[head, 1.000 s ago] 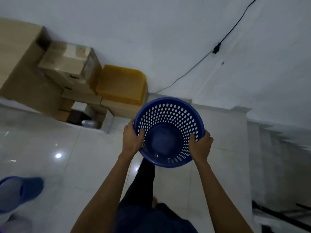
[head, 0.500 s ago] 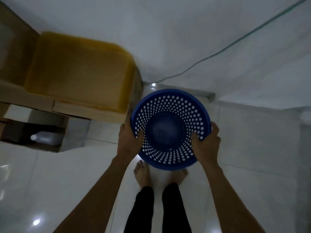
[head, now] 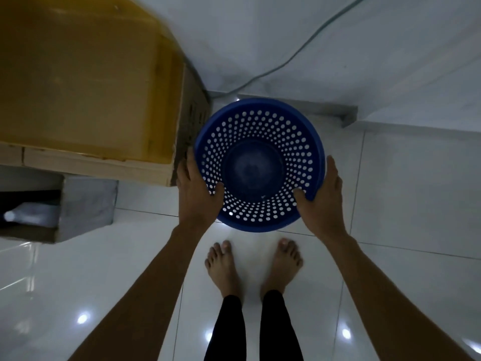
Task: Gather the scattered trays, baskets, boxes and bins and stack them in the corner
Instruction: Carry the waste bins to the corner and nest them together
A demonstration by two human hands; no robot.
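A round blue perforated basket point(head: 257, 162) is held upright in front of me, its open mouth facing up. My left hand point(head: 196, 196) grips its left rim with the thumb inside. My right hand point(head: 321, 196) grips the right rim the same way. The basket hangs close to the wall corner, right beside a yellow tray point(head: 86, 82) that lies on a stack of cardboard boxes point(head: 104, 166). Whether the basket's bottom touches the floor cannot be told.
A lower open cardboard box point(head: 86, 207) with a plastic bottle point(head: 28, 216) inside stands at the left. A cable point(head: 294, 56) runs down the white wall. My bare feet point(head: 253, 264) stand on the glossy tiled floor just behind the basket.
I have come closer to the corner, so the yellow tray and boxes loom larger at the left. The basket, held in both hands throughout, is now lower and beside the box stack.
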